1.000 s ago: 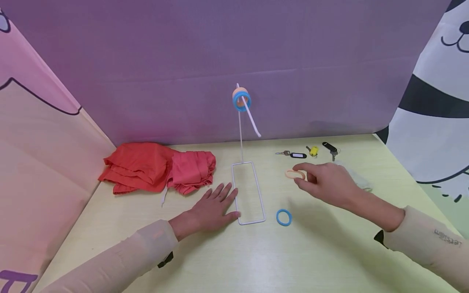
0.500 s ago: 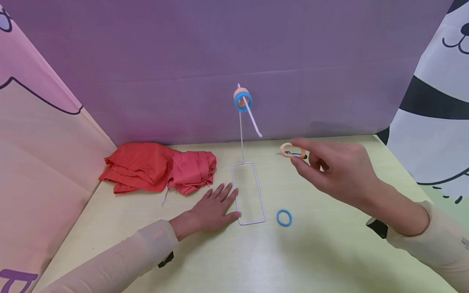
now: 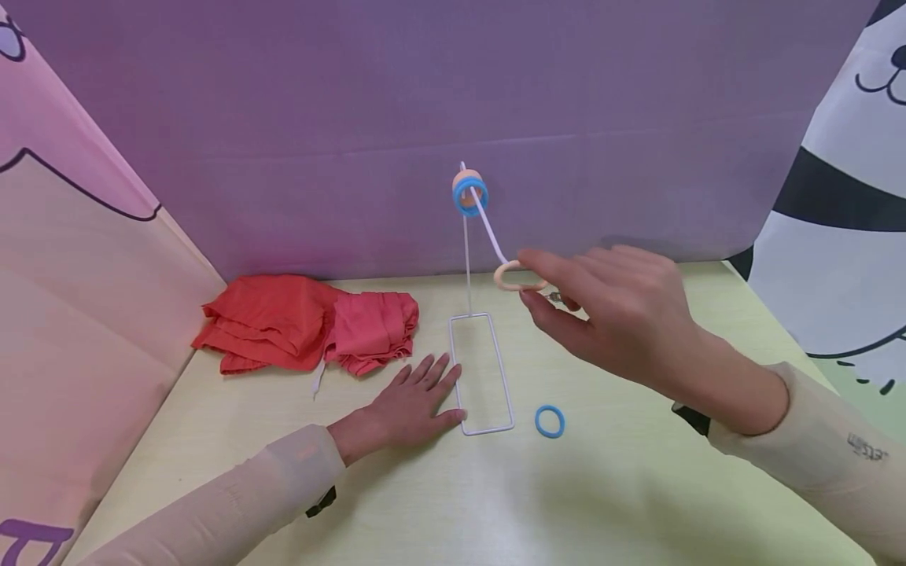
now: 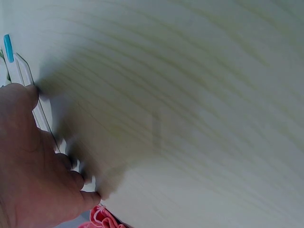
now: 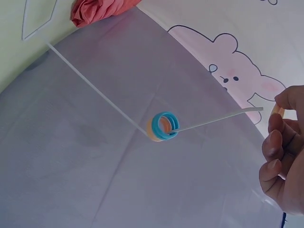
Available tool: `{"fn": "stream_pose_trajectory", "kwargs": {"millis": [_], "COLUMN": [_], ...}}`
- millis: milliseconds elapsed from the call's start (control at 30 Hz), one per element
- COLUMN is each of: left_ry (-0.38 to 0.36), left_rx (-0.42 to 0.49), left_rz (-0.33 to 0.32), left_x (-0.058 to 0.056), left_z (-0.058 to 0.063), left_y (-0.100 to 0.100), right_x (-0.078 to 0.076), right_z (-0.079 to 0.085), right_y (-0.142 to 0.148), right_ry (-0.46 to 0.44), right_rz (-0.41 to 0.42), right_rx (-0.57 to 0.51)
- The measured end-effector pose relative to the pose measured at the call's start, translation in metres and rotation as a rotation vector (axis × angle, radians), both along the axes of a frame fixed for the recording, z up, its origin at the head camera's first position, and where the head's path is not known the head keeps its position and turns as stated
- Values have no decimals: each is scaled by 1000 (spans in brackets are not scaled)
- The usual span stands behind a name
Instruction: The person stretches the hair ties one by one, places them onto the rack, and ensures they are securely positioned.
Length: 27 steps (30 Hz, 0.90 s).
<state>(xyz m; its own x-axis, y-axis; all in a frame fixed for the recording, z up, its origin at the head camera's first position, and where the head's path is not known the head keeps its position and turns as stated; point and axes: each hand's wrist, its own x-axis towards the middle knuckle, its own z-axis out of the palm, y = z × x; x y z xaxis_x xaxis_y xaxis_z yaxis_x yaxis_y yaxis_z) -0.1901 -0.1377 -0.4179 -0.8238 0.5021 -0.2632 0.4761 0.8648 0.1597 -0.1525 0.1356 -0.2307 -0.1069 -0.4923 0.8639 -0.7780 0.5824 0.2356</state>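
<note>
Between thumb and forefinger my right hand [image 3: 616, 314] pinches a peach ring [image 3: 504, 283], held near the free tip of a white wire stand [image 3: 488, 228]. In the right wrist view, the ring [image 5: 278, 112] appears just beyond the end of the arm, apart from it. Blue rings [image 5: 166, 124] and peach rings [image 5: 151, 130] hang together near the rear of that arm. My left hand [image 3: 406, 405] lies flat on the table with fingers spread, thumb and forefinger touching the stand's rectangular base [image 3: 501, 369]. A loose blue ring [image 3: 550, 421] lies right of the base.
Folded red cloth [image 3: 276, 322] and a pinkish-red cloth [image 3: 371, 330] lie at the back left of the pale table [image 3: 453, 503]. Part of a key [image 3: 554, 298] shows behind my right hand. A purple curtain [image 3: 283, 157] closes off the back.
My right hand has lifted the peach ring off the table area and carried it up and left to the stand's arm tip. The left hand stays in place.
</note>
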Motion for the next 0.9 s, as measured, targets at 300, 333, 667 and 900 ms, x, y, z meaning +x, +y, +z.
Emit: {"fn": "stream_pose_trajectory", "kwargs": {"millis": [300, 333, 667, 900], "left_ry": [0, -2, -1, 1], "left_rx": [-1, -2, -16, -8], "left_rz": [-7, -7, -11, -10], "left_x": [0, 0, -1, 0], "left_z": [0, 0, -3, -3], "left_y": [0, 0, -1, -1], "right_x": [-20, -22, -48, -68], "right_z": [-4, -5, -8, -8], "right_y": [-6, -6, -14, -20], "right_ry": [13, 18, 41, 35], "right_rz": [-42, -47, -106, -166], "right_rx": [-1, -4, 18, 38]}}
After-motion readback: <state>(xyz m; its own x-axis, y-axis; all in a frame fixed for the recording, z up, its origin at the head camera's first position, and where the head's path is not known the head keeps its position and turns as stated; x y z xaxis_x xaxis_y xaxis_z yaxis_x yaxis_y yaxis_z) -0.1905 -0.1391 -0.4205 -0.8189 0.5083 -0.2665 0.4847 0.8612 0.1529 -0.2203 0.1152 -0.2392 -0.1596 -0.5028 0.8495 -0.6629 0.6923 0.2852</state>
